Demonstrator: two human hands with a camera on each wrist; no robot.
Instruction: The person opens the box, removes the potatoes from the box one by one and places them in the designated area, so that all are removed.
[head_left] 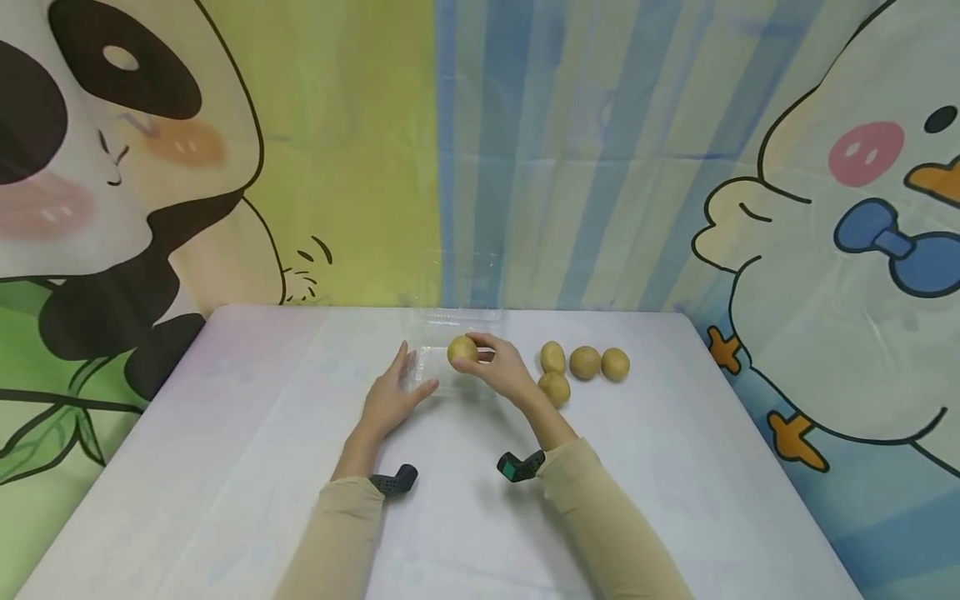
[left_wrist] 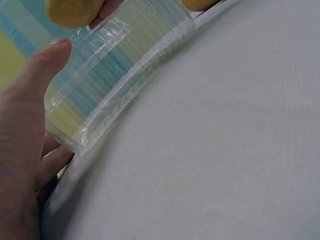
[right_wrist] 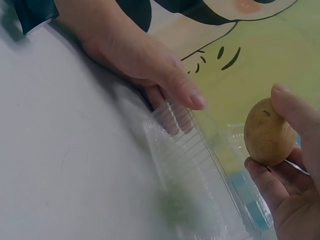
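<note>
My right hand [head_left: 506, 372] pinches a round yellow-brown potato [head_left: 461, 349] between thumb and fingers, above a clear plastic box [head_left: 431, 364]. In the right wrist view the potato [right_wrist: 269, 132] shows a small dark mark on its skin. At the box's left side is my left hand [head_left: 388, 400], its fingers fairly straight along the outer wall and its thumb spread apart near the rim. Through the clear wall, the left fingertips [right_wrist: 172, 122] can be seen in the right wrist view. The box's transparent lid [head_left: 465, 279] stands raised at the back.
Several more potatoes lie in a group right of the box, among them an oblong potato [head_left: 552, 357] and a round potato [head_left: 554, 389] nearest me. The white table [head_left: 225, 467] ends at a back edge just behind the box, against a printed cartoon backdrop [head_left: 360, 150].
</note>
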